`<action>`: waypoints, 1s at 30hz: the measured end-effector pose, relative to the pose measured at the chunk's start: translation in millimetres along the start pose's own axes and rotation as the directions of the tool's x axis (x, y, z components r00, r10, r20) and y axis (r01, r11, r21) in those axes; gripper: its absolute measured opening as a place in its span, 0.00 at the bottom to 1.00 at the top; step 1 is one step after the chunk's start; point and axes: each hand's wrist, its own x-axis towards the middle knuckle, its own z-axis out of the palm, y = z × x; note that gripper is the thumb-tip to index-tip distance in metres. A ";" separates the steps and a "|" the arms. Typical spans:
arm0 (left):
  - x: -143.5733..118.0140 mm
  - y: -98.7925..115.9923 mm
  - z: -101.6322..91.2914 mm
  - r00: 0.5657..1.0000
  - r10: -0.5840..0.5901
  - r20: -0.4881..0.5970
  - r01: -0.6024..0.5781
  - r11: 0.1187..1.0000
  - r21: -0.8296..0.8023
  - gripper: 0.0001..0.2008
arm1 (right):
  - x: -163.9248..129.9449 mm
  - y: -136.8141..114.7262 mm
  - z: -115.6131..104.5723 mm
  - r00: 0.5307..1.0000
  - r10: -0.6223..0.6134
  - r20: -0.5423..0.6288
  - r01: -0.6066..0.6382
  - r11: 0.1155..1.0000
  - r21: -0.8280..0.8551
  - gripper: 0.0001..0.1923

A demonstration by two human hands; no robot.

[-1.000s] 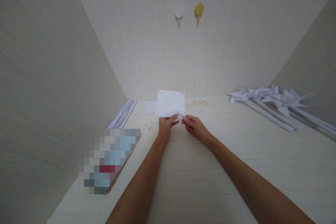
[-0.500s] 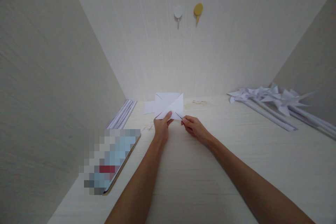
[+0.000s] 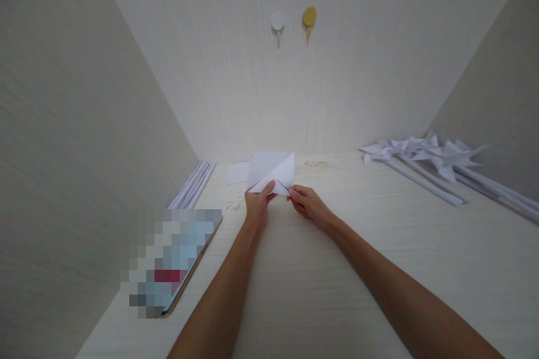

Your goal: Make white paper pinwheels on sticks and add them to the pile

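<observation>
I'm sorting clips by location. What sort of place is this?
Probably a booth-like desk nook: pale walls enclose a worktop on three sides, with a yellow hook on the back one and paper pinwheels lying at right.

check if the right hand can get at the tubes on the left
Probably not directly: the right hand holds the paper by a corner, and the left hand lies between it and the tubes.
</observation>
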 end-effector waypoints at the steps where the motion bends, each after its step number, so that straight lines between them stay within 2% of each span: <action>1: 0.0 0.1 0.1 1.000 -0.001 -0.004 0.001 1.000 0.003 0.13 | 0.3 0.3 0.0 1.000 0.000 0.000 0.000 1.000 0.003 0.10; 11: -1.4 -1.2 0.4 1.000 -0.001 0.017 0.000 0.996 0.084 0.15 | 1.1 4.0 -1.1 1.000 -0.031 0.001 0.031 0.999 0.006 0.13; 30: 0.7 -5.0 -1.1 0.999 -0.002 0.039 -0.002 0.996 0.088 0.15 | 2.2 5.3 -1.6 0.999 -0.041 -0.010 0.041 0.999 -0.014 0.13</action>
